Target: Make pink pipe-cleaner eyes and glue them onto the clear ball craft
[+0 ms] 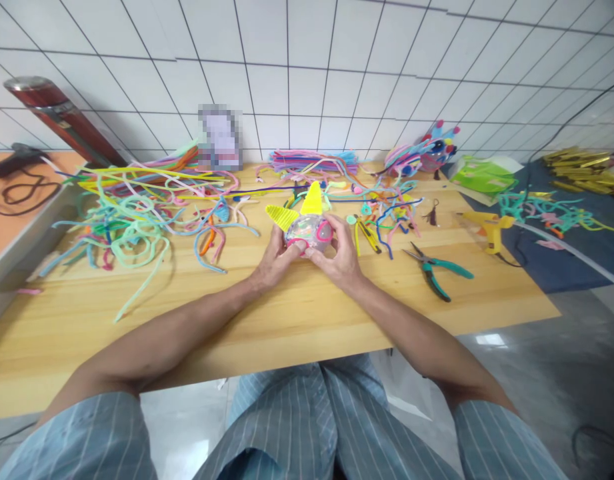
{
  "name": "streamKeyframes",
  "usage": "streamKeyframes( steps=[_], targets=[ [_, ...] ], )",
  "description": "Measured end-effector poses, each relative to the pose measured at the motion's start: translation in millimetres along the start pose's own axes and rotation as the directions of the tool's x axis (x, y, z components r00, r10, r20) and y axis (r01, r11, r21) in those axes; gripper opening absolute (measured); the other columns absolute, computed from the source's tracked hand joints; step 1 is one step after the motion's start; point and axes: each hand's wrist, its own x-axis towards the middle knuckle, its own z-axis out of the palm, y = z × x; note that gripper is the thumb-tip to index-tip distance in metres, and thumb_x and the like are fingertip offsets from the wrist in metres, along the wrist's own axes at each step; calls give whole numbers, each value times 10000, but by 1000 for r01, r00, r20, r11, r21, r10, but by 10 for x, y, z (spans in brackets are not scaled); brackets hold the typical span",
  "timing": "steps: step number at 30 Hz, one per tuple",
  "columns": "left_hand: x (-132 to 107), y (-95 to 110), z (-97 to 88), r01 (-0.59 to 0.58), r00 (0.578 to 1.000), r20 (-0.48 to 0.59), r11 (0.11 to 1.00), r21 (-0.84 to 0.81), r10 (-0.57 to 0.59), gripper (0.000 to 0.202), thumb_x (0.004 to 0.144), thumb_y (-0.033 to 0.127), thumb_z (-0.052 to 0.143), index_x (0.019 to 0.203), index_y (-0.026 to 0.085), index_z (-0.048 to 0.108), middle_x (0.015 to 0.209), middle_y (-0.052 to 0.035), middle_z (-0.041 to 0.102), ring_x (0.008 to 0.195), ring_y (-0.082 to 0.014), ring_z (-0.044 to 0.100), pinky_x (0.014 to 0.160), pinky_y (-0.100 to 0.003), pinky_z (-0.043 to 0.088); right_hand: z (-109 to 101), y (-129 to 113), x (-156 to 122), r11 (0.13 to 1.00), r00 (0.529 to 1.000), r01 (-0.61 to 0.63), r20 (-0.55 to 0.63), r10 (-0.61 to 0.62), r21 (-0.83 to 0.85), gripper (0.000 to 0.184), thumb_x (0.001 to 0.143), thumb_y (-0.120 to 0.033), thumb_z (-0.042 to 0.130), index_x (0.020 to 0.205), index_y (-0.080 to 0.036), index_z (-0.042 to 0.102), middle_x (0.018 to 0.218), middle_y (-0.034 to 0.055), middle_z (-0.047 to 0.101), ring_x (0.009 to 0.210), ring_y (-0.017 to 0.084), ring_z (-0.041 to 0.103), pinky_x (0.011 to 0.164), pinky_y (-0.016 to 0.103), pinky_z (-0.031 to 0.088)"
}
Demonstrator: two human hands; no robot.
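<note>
A round, clear, shiny ornament [307, 230] with two yellow ear-like pieces on top and pink rings on its front is held over the middle of the table. My left hand [277, 257] grips its left side, and my right hand [341, 257] is closed round its right side. Both thumbs press on the near face, by the pink rings. One yellow piece [313, 199] stands upright; the other yellow piece [281, 217] leans to the left. Just right of my right hand lies a yellow utility knife [369, 237].
Tangled pipe cleaners [131, 233] spread over the left of the wooden table [227, 340]. Teal-handled pliers [437, 267] and a yellow glue gun [491, 230] lie to the right. Bundled pipe cleaners [314, 161] sit along the tiled wall. A dark red cylinder [67, 123] leans at the back left.
</note>
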Motion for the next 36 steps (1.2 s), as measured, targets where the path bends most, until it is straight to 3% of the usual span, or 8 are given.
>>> streamKeyframes(
  steps=[6,19,25,36],
  targets=[
    [-19,61,8,26,999,24,1000,-1,-26,839,968,725,754,1607,269,458,1479,-126,688,1491,-355,594,1316,-518,462,14,-4,-14,1000,1000,-7,2,7,22,817,890,-513,846,1595,-291,498,1654,184,540,1567,400,538,1260,653,563],
    [-24,37,8,40,999,35,999,0,-40,820,966,731,750,1575,267,456,1522,-128,641,1585,-366,500,1356,-545,409,44,-27,-10,1000,998,22,-52,-21,16,760,889,-545,861,1531,-270,560,1577,189,594,1483,381,601,1245,648,565],
    [-11,44,11,46,999,23,998,-34,-46,848,938,752,787,1561,273,467,1505,-128,657,1498,-361,583,1320,-532,452,49,4,-13,1000,999,-2,-47,2,-11,792,899,-625,848,1552,-294,548,1589,178,591,1478,377,606,1217,623,589],
    [23,-55,-18,39,999,25,997,-72,-37,783,936,694,812,1522,287,491,1427,-101,676,1376,-328,648,1235,-483,511,46,30,-2,999,999,-41,-30,41,21,813,879,-620,864,1550,-287,549,1599,181,598,1484,382,608,1227,631,585]
  ],
)
